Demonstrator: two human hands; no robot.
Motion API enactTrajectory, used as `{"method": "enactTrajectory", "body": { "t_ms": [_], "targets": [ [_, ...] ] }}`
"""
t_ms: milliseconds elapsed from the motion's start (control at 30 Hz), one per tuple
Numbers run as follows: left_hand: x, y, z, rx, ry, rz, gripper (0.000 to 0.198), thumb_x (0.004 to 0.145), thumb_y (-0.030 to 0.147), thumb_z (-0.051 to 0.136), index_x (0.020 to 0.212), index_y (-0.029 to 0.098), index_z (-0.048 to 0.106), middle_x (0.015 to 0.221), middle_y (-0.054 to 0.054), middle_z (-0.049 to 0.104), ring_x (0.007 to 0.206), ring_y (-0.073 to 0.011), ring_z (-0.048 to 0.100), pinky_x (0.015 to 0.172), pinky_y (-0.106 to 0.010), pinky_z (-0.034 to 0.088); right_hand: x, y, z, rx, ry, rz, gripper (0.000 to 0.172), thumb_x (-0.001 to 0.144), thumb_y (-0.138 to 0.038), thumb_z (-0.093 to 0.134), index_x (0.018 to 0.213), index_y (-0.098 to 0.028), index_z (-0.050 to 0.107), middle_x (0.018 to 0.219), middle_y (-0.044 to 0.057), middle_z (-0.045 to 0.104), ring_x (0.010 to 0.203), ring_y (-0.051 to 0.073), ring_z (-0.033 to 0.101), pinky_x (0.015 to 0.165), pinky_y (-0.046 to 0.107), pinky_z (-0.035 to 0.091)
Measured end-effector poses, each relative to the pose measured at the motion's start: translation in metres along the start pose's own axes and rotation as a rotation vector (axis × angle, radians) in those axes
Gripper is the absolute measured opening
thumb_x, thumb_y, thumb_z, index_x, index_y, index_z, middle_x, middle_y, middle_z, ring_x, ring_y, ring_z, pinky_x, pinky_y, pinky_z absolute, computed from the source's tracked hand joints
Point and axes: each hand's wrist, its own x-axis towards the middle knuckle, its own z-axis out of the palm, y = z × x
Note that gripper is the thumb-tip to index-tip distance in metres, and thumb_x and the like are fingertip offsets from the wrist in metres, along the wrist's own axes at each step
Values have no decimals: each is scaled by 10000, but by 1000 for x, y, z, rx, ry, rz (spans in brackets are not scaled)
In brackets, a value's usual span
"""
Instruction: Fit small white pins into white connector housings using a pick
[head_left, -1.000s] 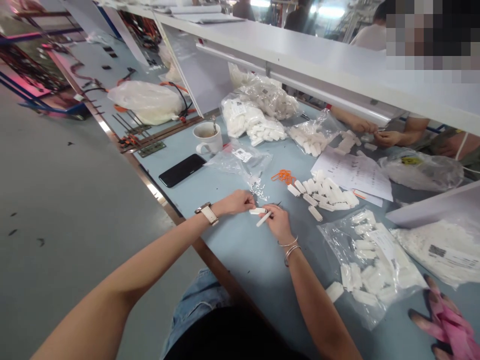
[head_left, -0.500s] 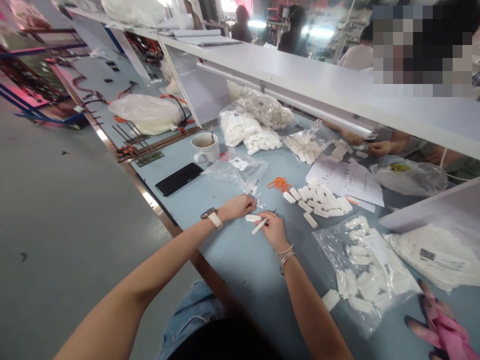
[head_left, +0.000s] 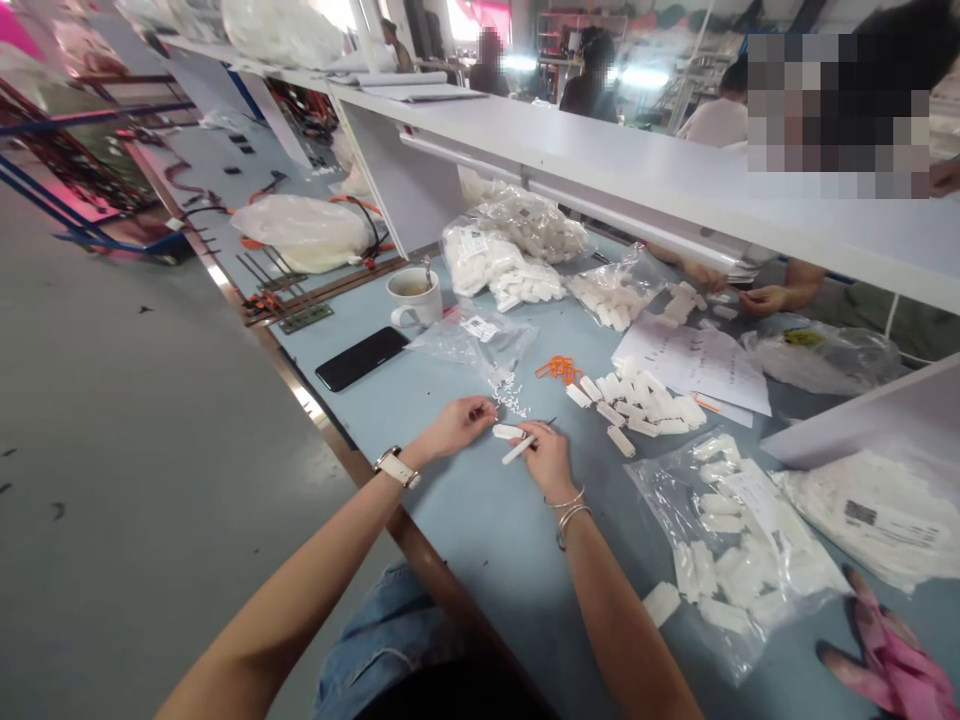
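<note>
My left hand (head_left: 463, 424) is closed in a pinch beside a scatter of tiny white pieces (head_left: 511, 396); whatever lies between its fingertips is too small to name. In my right hand (head_left: 549, 462) is a white-handled tool (head_left: 517, 450) with a thin dark tip pointing away from me. A white plastic piece (head_left: 508, 432) lies at the right fingertips, between the two hands. Orange clips (head_left: 559, 370) and a pile of white plastic pieces (head_left: 637, 398) rest on the blue table beyond my right hand.
A black phone (head_left: 361, 358) and a mug (head_left: 414, 296) stand at the left. Plastic bags (head_left: 517, 240) sit under the shelf (head_left: 570, 130). A filled bag (head_left: 739, 560) is at right, near a pink-wrapped hand (head_left: 885, 640). Across the table, another person's hands (head_left: 772, 298) show.
My left hand has drawn back slightly to the left from the small white pieces, its fingers now more curled. My right hand still holds the tool in nearly the same place.
</note>
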Motion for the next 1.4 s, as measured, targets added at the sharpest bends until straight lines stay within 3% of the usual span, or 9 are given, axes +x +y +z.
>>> {"method": "enactTrajectory", "body": {
  "t_ms": [200, 467, 900, 1400],
  "targets": [
    [-9, 5, 7, 126, 42, 73, 110, 819, 199, 485, 803, 163, 588, 858, -53, 660, 812, -176, 582, 788, -306, 447, -1, -1, -1, 13, 1, -32, 199, 745, -149, 649, 919, -216, 719, 970, 67, 718, 926, 207, 663, 875, 352, 515],
    [-10, 11, 9, 273, 16, 178, 125, 877, 192, 471, 812, 155, 571, 917, -71, 660, 913, -202, 577, 873, -341, 447, -3, 1, 0, 41, -7, -17, 204, 753, -174, 647, 936, -224, 720, 993, 67, 716, 924, 203, 662, 866, 345, 523],
    [-6, 22, 7, 464, -98, 268, 206, 910, 184, 411, 789, 152, 575, 858, -77, 638, 875, -201, 574, 822, -340, 452, -4, -1, 2, 28, -10, -10, 199, 753, -177, 645, 932, -225, 717, 983, 57, 720, 939, 198, 659, 881, 336, 511],
    [-6, 32, 19, 713, -42, 253, 189, 890, 151, 465, 741, 136, 580, 790, -96, 617, 818, -231, 563, 794, -369, 396, -4, -1, -2, 48, -18, -18, 167, 764, -181, 636, 907, -204, 719, 978, 75, 715, 928, 210, 659, 869, 344, 518]
  ]
}}
